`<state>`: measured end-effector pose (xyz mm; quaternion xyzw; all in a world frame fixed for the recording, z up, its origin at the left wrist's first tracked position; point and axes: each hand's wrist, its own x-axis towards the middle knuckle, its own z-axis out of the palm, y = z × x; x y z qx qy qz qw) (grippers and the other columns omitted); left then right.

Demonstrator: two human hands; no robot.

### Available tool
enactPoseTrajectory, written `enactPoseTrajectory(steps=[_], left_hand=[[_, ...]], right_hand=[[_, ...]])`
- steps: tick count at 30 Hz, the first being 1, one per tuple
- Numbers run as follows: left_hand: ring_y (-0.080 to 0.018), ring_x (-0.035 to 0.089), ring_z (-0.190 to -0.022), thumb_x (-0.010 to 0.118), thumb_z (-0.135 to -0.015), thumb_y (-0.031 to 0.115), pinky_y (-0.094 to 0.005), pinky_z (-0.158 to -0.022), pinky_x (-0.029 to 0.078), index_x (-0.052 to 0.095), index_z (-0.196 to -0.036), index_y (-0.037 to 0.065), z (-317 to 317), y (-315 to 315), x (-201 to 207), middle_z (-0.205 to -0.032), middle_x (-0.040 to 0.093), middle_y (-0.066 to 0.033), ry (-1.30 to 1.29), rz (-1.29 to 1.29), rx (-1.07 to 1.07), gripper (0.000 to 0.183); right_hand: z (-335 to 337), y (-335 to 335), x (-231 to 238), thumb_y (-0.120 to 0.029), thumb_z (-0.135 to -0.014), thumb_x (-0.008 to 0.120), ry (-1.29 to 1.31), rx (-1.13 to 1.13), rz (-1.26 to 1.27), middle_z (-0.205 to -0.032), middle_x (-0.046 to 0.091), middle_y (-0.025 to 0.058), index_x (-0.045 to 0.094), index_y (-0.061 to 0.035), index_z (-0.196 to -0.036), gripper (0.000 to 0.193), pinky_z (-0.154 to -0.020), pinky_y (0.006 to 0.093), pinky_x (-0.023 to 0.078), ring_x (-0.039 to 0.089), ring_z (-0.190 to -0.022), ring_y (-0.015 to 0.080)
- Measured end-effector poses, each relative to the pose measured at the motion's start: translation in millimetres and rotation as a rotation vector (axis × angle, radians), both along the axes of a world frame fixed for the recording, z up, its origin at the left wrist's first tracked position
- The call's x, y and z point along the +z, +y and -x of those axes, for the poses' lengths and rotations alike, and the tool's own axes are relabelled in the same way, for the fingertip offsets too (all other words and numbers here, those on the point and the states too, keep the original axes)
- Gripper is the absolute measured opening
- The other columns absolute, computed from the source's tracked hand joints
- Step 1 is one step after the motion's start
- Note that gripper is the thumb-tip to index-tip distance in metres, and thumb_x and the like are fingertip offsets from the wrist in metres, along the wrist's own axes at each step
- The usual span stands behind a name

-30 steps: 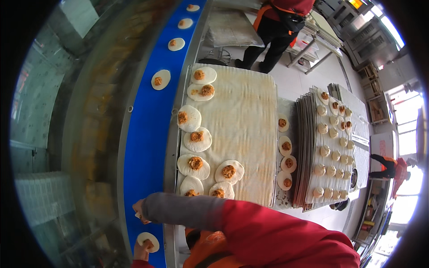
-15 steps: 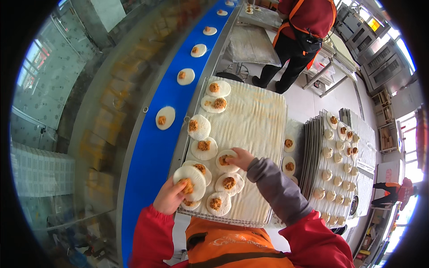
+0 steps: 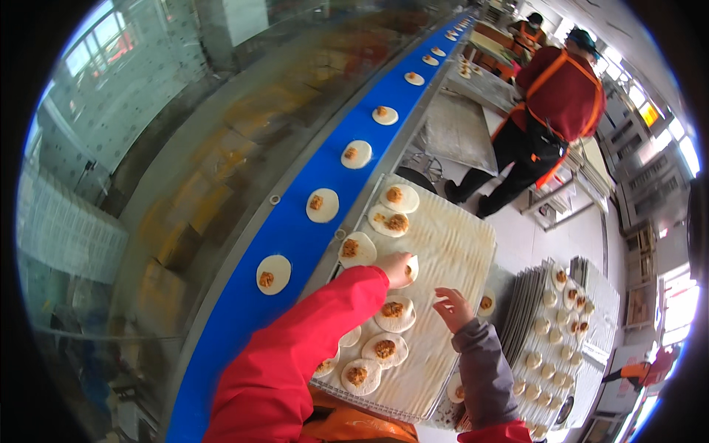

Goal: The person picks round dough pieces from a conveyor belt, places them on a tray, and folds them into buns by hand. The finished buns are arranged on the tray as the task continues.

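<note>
My left hand is closed on a thin dough round with brown filling, over the cloth-covered tray. The red sleeve of that arm crosses the tray's left side and covers part of it. To the right, my right hand hovers above the tray with its fingers bent and apart, holding nothing. Below the left hand lies a filled dough round, with more filled rounds closer to me. Beyond the left hand, further flat rounds lie along the tray's left edge.
A blue conveyor belt carrying filled rounds runs along the left. Stacked trays with shaped dough pieces stand at the right. A co-worker in an orange apron stands ahead, beside a metal tray.
The view has tilted up and swung. My left hand has moved from the tray's near left corner farther over it, still with a round. My right hand has left the round it touched.
</note>
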<state>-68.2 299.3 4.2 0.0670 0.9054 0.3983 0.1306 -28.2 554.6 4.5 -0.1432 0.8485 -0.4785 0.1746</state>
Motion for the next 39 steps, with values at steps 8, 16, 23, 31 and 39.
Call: enactPoseTrajectory(steps=[8, 16, 23, 31, 39], left_hand=[[-0.037, 0.055, -0.112, 0.068, -0.085, 0.018, -0.0446, -0.093, 0.047, 0.063, -0.11, 0.002, -58.6, -128.6, 20.7, -0.115, 0.061, -0.0186, 0.46, -0.194, 0.452, 0.03], [-0.0372, 0.056, -0.112, 0.065, -0.089, 0.016, -0.0427, -0.096, 0.046, 0.056, -0.125, 0.001, -125.7, -252.1, -46.0, -0.119, 0.058, -0.02, 0.062, 0.307, 0.73, 0.04], [-0.0341, 0.061, -0.098, 0.081, -0.074, 0.029, -0.043, -0.084, 0.05, 0.061, -0.115, 0.001, -175.7, -278.2, -59.9, -0.096, 0.065, -0.0144, -0.112, 0.061, 0.735, 0.053], [-0.0353, 0.052, -0.088, 0.089, -0.057, 0.013, -0.0441, -0.078, 0.044, 0.051, -0.083, 0.006, -265.3, -268.1, -25.1, -0.085, 0.053, -0.0121, 0.203, 0.232, 0.463, 0.046], [-0.0247, 0.064, -0.093, 0.077, -0.078, 0.009, -0.037, -0.077, 0.052, 0.05, -0.13, 0.001, -360.7, -274.0, -28.8, -0.107, 0.063, -0.0136, -0.399, -0.335, 0.721, 0.06]], right_hand=[[85.8, -80.1, 42.8, -0.008, -0.089, 0.067, 0.084, 0.14, -0.024, -0.098, 0.069, 0.006, 0.063, -0.007, -0.121, 0.033, -0.075, 0.0287, 0.053, 0.066, -0.086, 0.0152], [173.4, -336.8, 12.4, -0.026, -0.09, 0.065, 0.359, 0.516, -0.203, -0.114, 0.068, 0.0149, 0.062, -0.0108, -0.125, 0.038, -0.092, 0.0398, 0.05, 0.064, -0.109, 0.0307], [144.4, -419.4, -9.7, -0.047, -0.081, 0.074, 0.416, 0.884, -0.897, -0.139, 0.05, 0.0105, 0.052, -0.0155, -0.139, 0.07, -0.102, 0.0523, 0.041, 0.047, -0.129, 0.0344], [73.6, -431.3, 5.2, -0.05, -0.074, 0.079, 0.502, 1.026, -0.908, -0.119, 0.061, 0.0092, 0.063, -0.0138, -0.123, 0.063, -0.088, 0.0467, 0.048, 0.056, -0.116, 0.031], [-13.6, -399.3, 5.0, -0.037, -0.078, 0.077, -0.047, 0.851, -0.312, -0.107, 0.065, 0.0146, 0.055, -0.0103, -0.117, 0.052, -0.082, 0.0468, 0.049, 0.064, -0.094, 0.0329]])
